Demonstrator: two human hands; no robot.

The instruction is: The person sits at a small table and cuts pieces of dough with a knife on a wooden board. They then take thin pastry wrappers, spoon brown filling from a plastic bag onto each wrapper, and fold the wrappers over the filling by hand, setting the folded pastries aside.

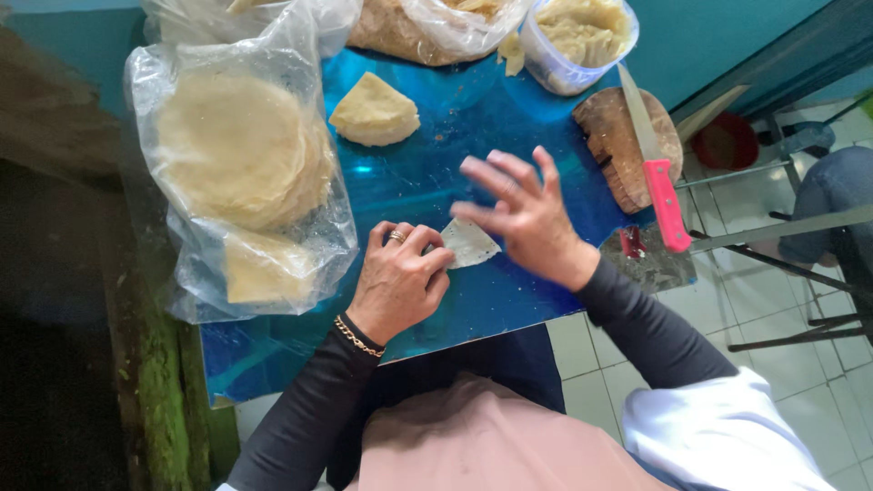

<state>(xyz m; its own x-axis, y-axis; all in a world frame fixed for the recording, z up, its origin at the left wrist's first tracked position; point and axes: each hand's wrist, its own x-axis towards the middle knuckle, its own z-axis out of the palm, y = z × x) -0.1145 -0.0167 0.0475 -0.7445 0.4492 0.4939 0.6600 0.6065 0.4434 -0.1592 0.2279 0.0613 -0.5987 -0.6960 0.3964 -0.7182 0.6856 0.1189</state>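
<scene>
A small pale triangular wrapper piece [470, 244] lies on the shiny blue table [436, 173]. My left hand [398, 280], wearing a ring and a chain bracelet, pinches the piece's left edge with curled fingers. My right hand [523, 214] hovers over its right side with fingers spread, fingertips touching or just above the piece. Farther back on the table lies a stack of cut wedge-shaped wrappers [374, 111].
A clear plastic bag of round wrappers [241, 155] lies at the left. A round wooden cutting board [618, 141] with a pink-handled knife [657, 168] is at the right. A plastic tub of filling [582, 36] and another bag [427, 27] sit at the back. A metal chair frame stands right.
</scene>
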